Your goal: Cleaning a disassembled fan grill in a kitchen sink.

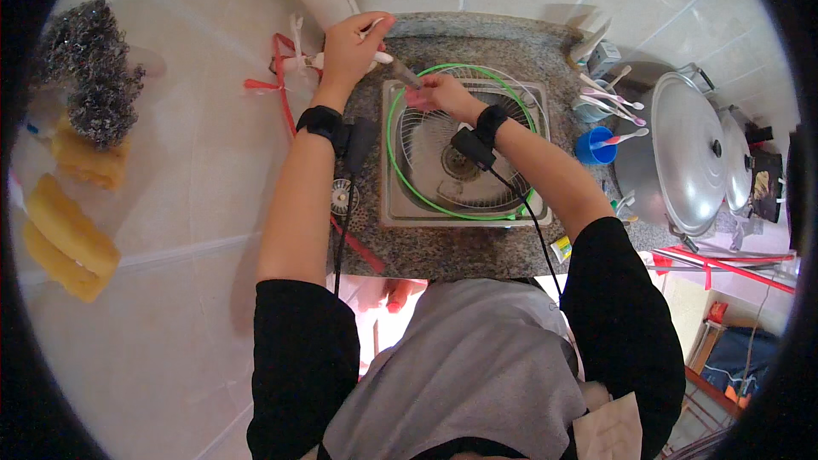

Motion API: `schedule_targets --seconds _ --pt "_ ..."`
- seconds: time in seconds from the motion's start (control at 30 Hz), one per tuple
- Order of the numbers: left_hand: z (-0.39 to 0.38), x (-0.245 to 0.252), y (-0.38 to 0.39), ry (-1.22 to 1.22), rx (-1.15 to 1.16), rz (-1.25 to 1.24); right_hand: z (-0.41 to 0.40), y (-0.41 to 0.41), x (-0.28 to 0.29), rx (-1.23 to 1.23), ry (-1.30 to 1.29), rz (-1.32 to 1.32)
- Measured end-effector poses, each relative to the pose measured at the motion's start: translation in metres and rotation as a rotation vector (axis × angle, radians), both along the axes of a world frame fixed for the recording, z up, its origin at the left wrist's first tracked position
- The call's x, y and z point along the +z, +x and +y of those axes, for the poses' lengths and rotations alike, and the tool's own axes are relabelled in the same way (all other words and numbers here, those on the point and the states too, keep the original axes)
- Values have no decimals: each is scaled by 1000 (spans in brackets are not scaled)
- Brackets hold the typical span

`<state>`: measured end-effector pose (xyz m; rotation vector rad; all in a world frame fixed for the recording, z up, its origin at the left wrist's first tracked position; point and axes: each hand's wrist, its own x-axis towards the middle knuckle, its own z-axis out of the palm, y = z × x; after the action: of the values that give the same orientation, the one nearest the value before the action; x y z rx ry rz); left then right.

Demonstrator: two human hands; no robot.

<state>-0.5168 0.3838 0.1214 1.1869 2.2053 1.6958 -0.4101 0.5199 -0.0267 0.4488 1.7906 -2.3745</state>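
Observation:
In the head view, my left hand [355, 51] is raised at the faucet [383, 58], its fingers bent around the top of the fitting. My right hand [441, 97] is at the lower end of the spout, fingertips close together beside it; whether they hold anything cannot be told. Beneath my right hand, a round wire fan guard [412, 140] with a bright green rim rests in and over the stainless steel sink [388, 209]. The sink drain [461, 161] shows through its wires. Both wrists wear black straps with small devices and cables.
Right of the sink stand a blue cup [597, 145] with a toothbrush, another cup of toothbrushes and a large lidded aluminium pot [687, 153]. A sink strainer [344, 197] lies on the granite counter [434, 252]. Steel wool [96, 76] and sponges [70, 236] are at the left wall.

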Motion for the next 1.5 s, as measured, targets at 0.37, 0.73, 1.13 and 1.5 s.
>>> schedule_targets --seconds 0.37,0.73,1.13,1.5 --pt "1 1 0 -17 -9 -43 1 5 27 9 36 55" --pt "-2 6 5 -24 2 -52 9 36 45 -162 -122 -104" --pt "-76 -122 65 -216 468 -83 18 165 28 -243 -53 -248" --pt "-93 -257 92 -822 131 -632 19 214 27 -386 -226 -277"
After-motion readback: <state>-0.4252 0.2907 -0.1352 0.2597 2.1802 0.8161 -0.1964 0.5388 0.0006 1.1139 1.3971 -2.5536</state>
